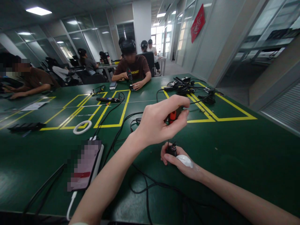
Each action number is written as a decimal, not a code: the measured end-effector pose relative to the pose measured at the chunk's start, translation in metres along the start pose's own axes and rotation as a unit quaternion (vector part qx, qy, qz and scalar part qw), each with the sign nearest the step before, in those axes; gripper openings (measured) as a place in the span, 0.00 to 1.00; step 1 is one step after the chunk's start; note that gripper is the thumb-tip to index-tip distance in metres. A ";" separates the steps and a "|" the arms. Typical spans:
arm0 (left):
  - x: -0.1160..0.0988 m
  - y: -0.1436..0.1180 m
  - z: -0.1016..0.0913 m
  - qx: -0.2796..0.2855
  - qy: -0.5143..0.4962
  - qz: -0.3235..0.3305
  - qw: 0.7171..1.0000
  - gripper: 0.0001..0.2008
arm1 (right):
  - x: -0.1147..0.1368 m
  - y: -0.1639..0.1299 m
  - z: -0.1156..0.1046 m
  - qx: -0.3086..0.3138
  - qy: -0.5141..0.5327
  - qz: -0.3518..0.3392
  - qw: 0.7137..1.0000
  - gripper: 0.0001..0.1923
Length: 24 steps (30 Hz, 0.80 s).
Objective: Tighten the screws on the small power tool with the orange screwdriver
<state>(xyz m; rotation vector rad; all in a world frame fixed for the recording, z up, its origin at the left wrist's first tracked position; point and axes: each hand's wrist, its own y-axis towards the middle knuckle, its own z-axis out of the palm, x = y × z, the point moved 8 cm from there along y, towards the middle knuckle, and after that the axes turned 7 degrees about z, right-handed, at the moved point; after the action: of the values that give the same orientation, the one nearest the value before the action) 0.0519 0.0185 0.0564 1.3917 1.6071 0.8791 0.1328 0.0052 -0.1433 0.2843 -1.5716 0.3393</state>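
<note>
Green laminate is covering the table [234, 156], crossed by yellow tape lines [234, 112]. The left hand [159, 122] is hovering above the surface, its fingers curled tight around an orange-and-black tool [172, 115] whose thin shaft is pointing straight down. Directly beneath, the right hand [180, 162] is resting on the table, closed around a white bulb [184, 160] and pinching its dark socket [172, 149] upright. A phone [85, 165] is lying near the left forearm, black cables [145, 184] trailing between.
</note>
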 end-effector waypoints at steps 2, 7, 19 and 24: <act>-0.002 0.001 -0.001 -0.002 0.001 0.012 1.000 0.02 | 0.000 0.000 0.000 -0.001 0.000 0.000 1.000 0.25; -0.001 0.000 0.000 0.009 -0.036 0.000 0.999 0.09 | 0.000 0.000 0.000 0.000 -0.002 -0.003 1.000 0.23; 0.001 0.000 -0.001 -0.012 -0.016 -0.012 1.000 0.04 | -0.005 0.000 -0.001 0.001 0.001 -0.009 1.000 0.23; 0.000 0.001 -0.002 -0.022 -0.015 -0.005 1.000 0.10 | -0.004 0.001 -0.001 0.001 0.004 -0.015 1.000 0.23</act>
<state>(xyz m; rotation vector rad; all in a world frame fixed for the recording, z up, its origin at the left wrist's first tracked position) 0.0503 0.0187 0.0581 1.3583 1.5625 0.8783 0.1336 0.0062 -0.1476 0.3071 -1.5587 0.3187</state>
